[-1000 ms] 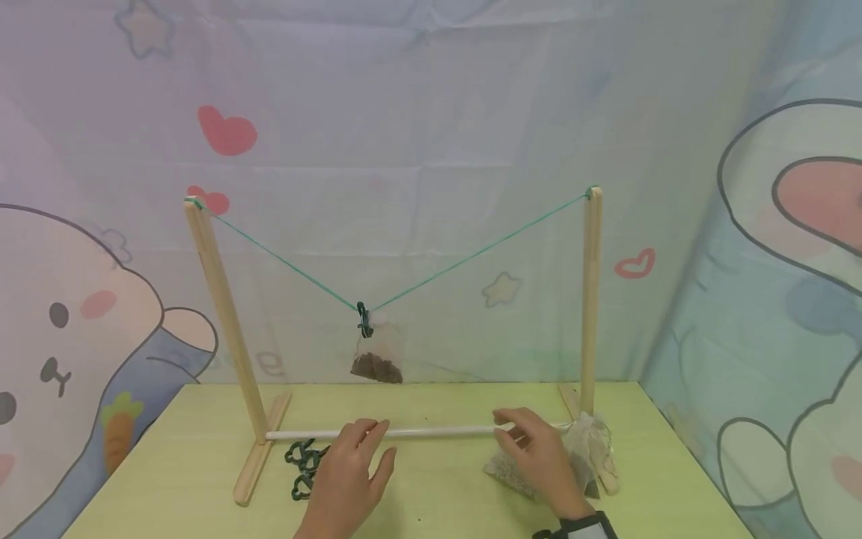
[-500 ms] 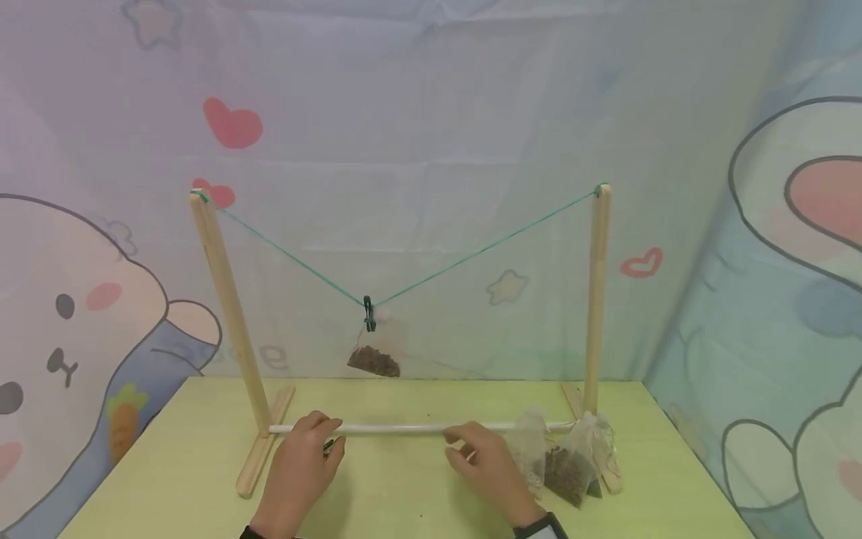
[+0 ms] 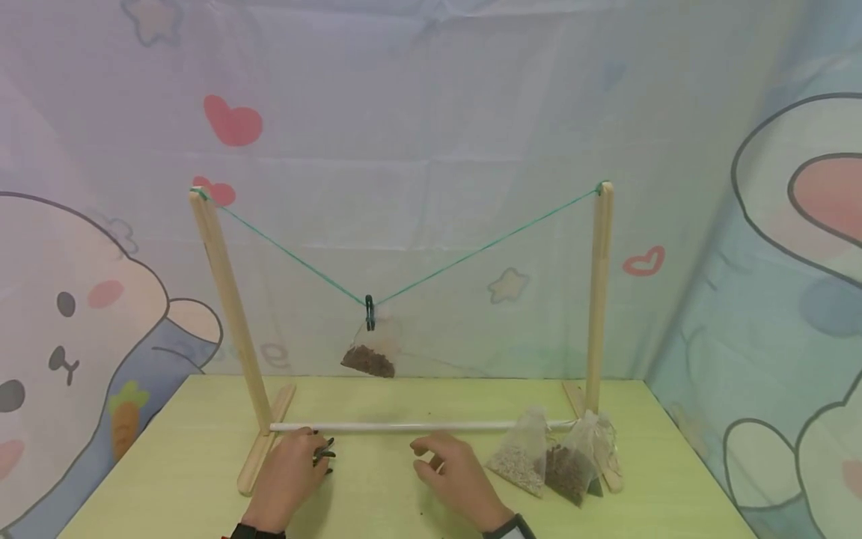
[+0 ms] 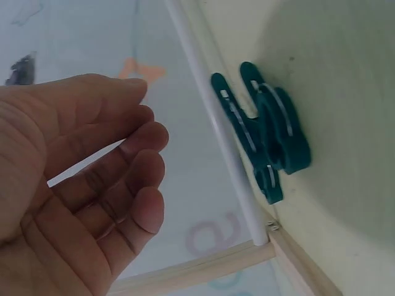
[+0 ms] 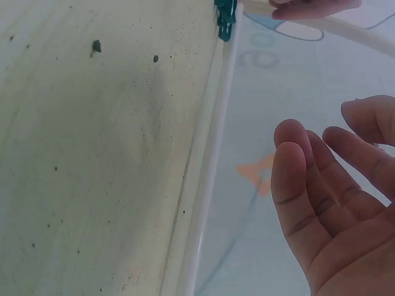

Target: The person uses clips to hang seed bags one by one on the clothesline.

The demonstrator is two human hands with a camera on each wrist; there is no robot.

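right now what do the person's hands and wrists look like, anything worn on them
Both hands are bare, with no gloves or rings in view. The left hand has a black band at its wrist; the right hand has a dark band with pale grey beside it.

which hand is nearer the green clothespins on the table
Left. The left hand is just beside the green clothespins; the right hand is farther off to their right.

In head view, left hand (image 3: pixel 288 468) partly hides clips (image 3: pixel 326 454).
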